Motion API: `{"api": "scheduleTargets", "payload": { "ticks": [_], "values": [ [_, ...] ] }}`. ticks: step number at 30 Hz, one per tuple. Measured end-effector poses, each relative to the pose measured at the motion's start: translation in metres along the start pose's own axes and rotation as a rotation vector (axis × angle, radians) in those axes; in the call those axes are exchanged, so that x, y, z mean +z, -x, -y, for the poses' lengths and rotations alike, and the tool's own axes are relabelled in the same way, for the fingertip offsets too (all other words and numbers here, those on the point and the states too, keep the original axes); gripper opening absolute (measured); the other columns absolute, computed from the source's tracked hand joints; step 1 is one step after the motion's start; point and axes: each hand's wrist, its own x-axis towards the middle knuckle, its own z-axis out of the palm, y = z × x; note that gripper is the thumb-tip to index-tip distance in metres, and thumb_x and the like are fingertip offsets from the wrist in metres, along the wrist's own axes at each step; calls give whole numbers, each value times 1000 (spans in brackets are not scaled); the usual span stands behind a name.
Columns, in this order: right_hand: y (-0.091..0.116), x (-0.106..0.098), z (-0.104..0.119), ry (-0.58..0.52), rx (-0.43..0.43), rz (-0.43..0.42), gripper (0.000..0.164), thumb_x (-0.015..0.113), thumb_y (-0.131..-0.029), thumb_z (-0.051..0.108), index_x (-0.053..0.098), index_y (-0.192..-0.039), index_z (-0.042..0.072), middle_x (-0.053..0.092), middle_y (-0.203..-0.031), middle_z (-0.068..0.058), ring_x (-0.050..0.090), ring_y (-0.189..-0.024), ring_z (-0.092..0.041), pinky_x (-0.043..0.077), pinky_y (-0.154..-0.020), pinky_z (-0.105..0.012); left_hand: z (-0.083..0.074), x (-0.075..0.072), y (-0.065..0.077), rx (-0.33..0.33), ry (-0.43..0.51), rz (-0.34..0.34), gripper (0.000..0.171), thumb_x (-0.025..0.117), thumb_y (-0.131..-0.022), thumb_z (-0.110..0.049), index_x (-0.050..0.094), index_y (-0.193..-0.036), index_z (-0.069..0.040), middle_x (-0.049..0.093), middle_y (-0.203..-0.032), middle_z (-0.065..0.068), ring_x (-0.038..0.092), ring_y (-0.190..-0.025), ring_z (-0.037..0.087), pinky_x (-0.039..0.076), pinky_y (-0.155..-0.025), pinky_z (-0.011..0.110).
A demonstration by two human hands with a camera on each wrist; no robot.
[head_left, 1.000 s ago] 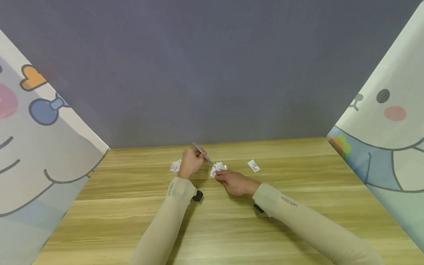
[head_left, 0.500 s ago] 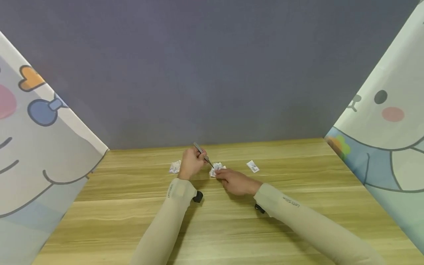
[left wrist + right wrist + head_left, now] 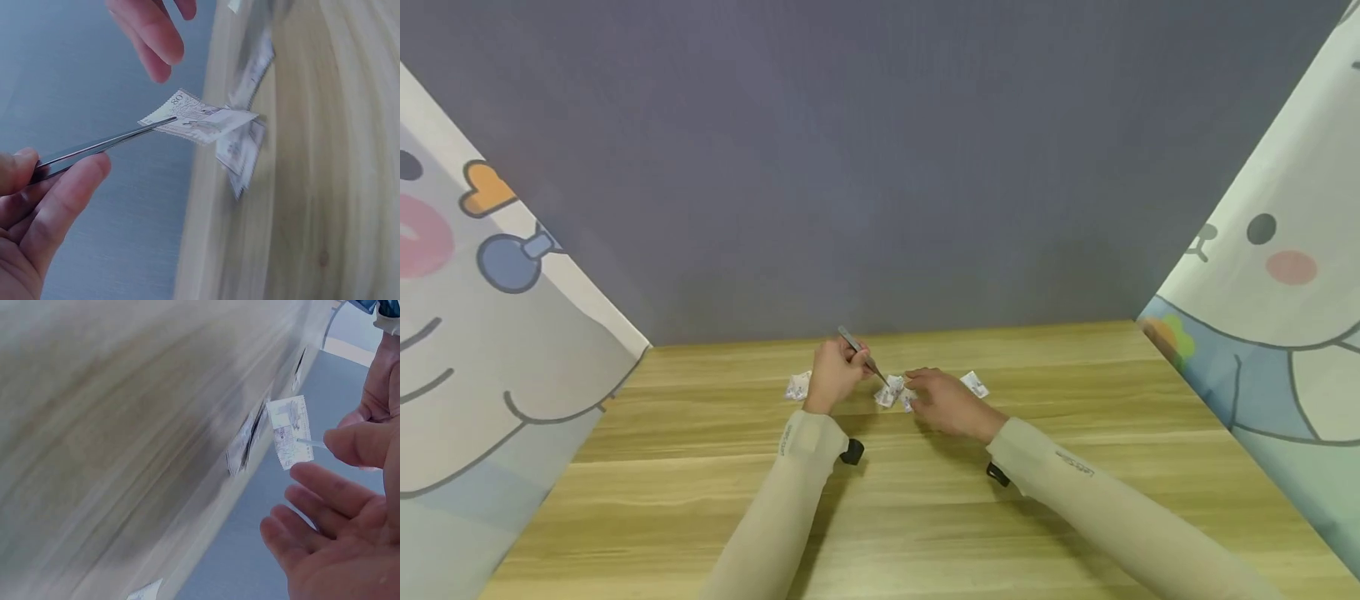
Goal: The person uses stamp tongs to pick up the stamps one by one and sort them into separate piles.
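Observation:
My left hand point(image 3: 835, 373) pinches a pair of metal tweezers point(image 3: 94, 150) between thumb and fingers. At the tweezers' tips is a small postage stamp point(image 3: 194, 122) with perforated edges and an "80" printed on it, raised above the table. Just below it lies a loose pile of stamps point(image 3: 240, 156), some overlapping. My right hand point(image 3: 337, 525) is beside the held stamp, palm and fingers extended, with nothing in its grasp. In the head view, the right fingertips are right at the pile's right side, partly covering one stamp point(image 3: 907, 400).
Another group of stamps point(image 3: 798, 385) lies to the left, partly behind the left hand. A single stamp point(image 3: 974, 384) is on the wooden table point(image 3: 887, 517) to the right. A grey wall point(image 3: 880, 167) rises behind the table's far edge, with cartoon-printed panels on both sides.
My right hand has come off the pile, shifting slightly right and away with its fingers spreading. The stamps there look more spread apart. The left hand stays nearly in place with the tweezers.

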Motion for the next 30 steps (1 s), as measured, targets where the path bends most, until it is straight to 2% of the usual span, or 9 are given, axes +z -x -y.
{"api": "scheduleTargets", "payload": {
  "ticks": [6,13,17,20,25,30],
  "values": [
    [5,-6,-4,23,47,-38,36,64,-91,14,59,-123,-3,44,-140,-15,40,-128,-33,33,-106,-46,-7,7,0,4,35,1,16,58,-95,-5,62,-99,10,66,-79,12,67,-65,17,57,-61,32],
    [11,-13,-10,51,65,-82,46,66,-89,17,54,-128,-4,43,-141,-18,37,-130,-36,28,-108,-48,-13,16,1,28,93,-15,14,59,-94,-5,62,-96,8,67,-75,12,67,-62,20,57,-62,39],
    [15,-16,-15,37,79,-100,49,67,-89,16,51,-131,-4,41,-142,-19,35,-131,-36,28,-108,-48,-16,23,0,41,122,-16,10,58,-94,-3,61,-95,7,67,-75,13,67,-62,21,58,-59,36],
    [19,-19,-20,25,89,-116,50,67,-88,15,50,-131,-4,40,-142,-20,35,-131,-37,28,-108,-49,-16,31,0,54,120,-18,9,57,-94,-1,62,-95,7,67,-75,13,67,-61,20,57,-57,33],
    [29,-25,-29,4,134,-108,51,65,-89,14,48,-134,-4,37,-144,-22,32,-132,-40,28,-107,-52,-19,48,0,60,108,-38,9,57,-94,-2,61,-93,6,67,-72,12,67,-59,19,57,-58,38],
    [38,-32,-40,34,182,-108,54,67,-88,14,47,-134,-5,36,-144,-22,30,-133,-41,26,-107,-53,-25,70,-5,57,143,-50,10,56,-94,-1,60,-94,8,66,-73,13,67,-59,20,57,-58,36]
  ]
}}
